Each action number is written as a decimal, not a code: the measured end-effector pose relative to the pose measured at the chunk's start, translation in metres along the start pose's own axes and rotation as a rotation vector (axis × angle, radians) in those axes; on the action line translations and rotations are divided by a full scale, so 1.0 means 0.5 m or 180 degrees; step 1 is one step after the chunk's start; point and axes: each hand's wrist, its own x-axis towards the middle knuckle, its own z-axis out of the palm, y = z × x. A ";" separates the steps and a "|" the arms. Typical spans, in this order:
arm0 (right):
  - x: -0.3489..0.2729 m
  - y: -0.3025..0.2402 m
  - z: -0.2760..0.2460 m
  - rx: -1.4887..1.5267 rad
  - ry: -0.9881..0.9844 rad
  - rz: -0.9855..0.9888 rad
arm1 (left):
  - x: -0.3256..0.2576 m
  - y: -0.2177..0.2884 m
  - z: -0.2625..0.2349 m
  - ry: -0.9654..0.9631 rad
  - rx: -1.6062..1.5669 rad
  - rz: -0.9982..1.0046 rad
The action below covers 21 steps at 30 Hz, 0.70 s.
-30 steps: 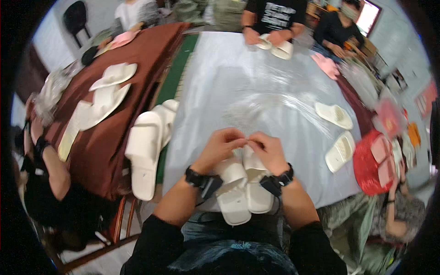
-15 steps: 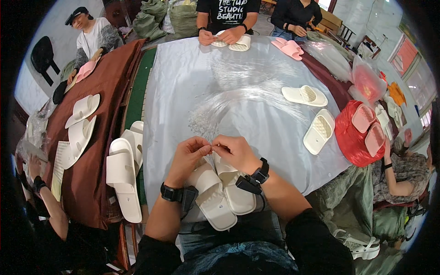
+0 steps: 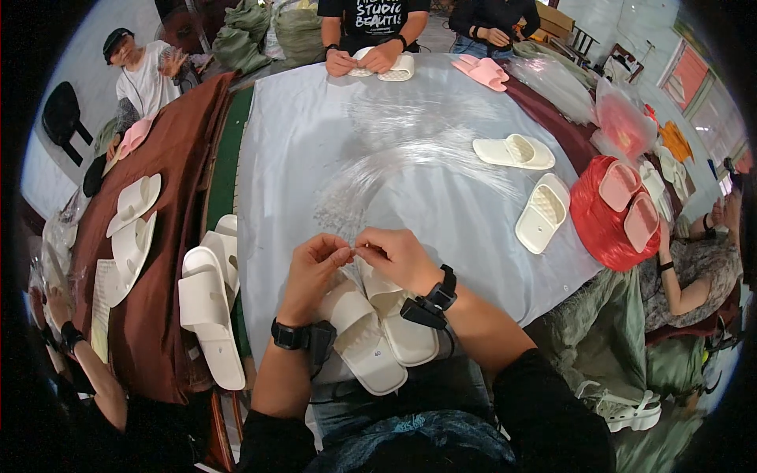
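Note:
My left hand (image 3: 317, 272) and my right hand (image 3: 399, 258) meet just above the toe ends of two white slippers at the table's near edge. Fingers of both are pinched together, tip to tip. Whatever lies between them is too small to make out. The left slipper (image 3: 371, 364) and the right slipper (image 3: 414, 340) lie side by side, soles down, heels toward me. Their toe ends are partly hidden by my hands. Just beyond my fingertips spreads a loose bunch of thin clear strands (image 3: 347, 193) across the pale cloth.
White slippers (image 3: 214, 319) lie left of me; more (image 3: 132, 229) rest on a brown-covered table. Two single white slippers (image 3: 514, 150) sit at right, beside a red bundle (image 3: 603, 225) carrying pink slippers (image 3: 620, 186). Co-workers sit around; one across handles a white pair (image 3: 394, 68).
The view has shifted slightly. My hands stay pinched together over the slippers with little movement. The co-worker at far left has raised a hand off the pink slipper.

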 end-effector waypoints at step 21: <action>-0.003 -0.006 -0.002 0.0071 -0.0083 0.0101 | 0.004 -0.012 -0.008 -0.0139 0.0063 0.0096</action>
